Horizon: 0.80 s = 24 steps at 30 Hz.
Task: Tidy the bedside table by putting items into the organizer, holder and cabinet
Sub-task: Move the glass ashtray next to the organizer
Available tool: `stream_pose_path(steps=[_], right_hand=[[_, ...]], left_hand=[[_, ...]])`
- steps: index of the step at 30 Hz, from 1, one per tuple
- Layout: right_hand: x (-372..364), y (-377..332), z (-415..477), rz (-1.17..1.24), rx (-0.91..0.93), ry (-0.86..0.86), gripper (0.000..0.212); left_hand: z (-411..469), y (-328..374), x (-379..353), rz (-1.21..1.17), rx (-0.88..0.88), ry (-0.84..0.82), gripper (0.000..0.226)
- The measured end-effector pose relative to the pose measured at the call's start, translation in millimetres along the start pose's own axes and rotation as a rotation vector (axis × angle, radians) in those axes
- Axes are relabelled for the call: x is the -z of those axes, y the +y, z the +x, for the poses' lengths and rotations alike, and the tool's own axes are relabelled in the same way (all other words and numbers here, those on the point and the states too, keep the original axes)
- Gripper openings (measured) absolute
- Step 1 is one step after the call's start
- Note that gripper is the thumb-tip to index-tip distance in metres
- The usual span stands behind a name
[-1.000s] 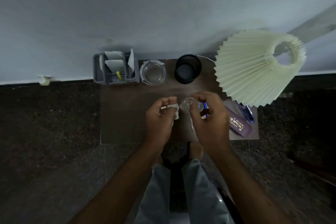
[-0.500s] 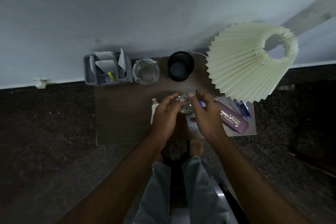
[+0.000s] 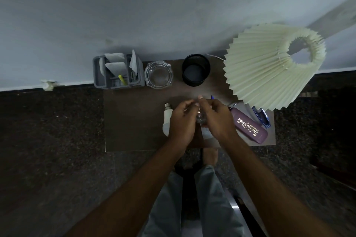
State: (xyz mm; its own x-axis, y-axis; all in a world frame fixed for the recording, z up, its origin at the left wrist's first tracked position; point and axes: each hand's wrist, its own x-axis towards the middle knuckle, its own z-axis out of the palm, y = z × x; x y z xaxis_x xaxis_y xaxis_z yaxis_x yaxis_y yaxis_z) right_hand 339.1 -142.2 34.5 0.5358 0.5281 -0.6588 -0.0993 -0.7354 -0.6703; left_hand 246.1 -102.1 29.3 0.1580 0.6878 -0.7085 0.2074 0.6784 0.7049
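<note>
Early days: left hand point(image 3: 183, 120) and right hand point(image 3: 218, 118) both pinch a small glass piece point(image 3: 201, 119) over the table point(image 3: 134, 123), organizer point(image 3: 100, 75) part-filled, holder point(image 3: 196, 81) seemingly empty, while bulb point(image 3: 166, 122), glasses case point(image 3: 248, 128), glasses point(image 3: 262, 118) and pen point(image 3: 212, 97) lie unsorted.

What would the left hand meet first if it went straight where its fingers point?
The left hand would first meet the fingers of the right hand, just ahead, over the small clear object both seem to hold. Beyond them, probably the black mesh holder; depth is unclear.
</note>
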Motion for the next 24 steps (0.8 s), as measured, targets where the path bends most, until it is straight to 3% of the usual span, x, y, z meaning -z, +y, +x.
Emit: stream_pose_path(steps=[3, 8, 13, 17, 24], right_hand=[[4.4, -2.0, -6.4, -0.031, 0.015, 0.064, 0.052], [11.5, -6.5, -21.6, 0.019, 0.058, 0.100, 0.032], [10.1, -7.5, -40.0, 0.134, 0.187, 0.095, 0.024], [6.4, -8.1, -49.4, 0.230, 0.260, -0.044, 0.031], [-3.8, -30.8, -36.4, 0.289, 0.262, -0.302, 0.064]], left_hand=[[-8.8, 2.6, -0.8, 0.003, -0.046, -0.002, 0.017], [-26.0, 11.6, 2.3, -0.049, -0.089, -0.007, 0.019], [-27.1, 22.3, 13.6, -0.205, 0.184, 0.051, 0.025], [-24.9, 34.5, 33.0, -0.364, 0.340, -0.118, 0.039], [-18.7, 46.4, 75.0, -0.333, 0.088, -0.269, 0.041]])
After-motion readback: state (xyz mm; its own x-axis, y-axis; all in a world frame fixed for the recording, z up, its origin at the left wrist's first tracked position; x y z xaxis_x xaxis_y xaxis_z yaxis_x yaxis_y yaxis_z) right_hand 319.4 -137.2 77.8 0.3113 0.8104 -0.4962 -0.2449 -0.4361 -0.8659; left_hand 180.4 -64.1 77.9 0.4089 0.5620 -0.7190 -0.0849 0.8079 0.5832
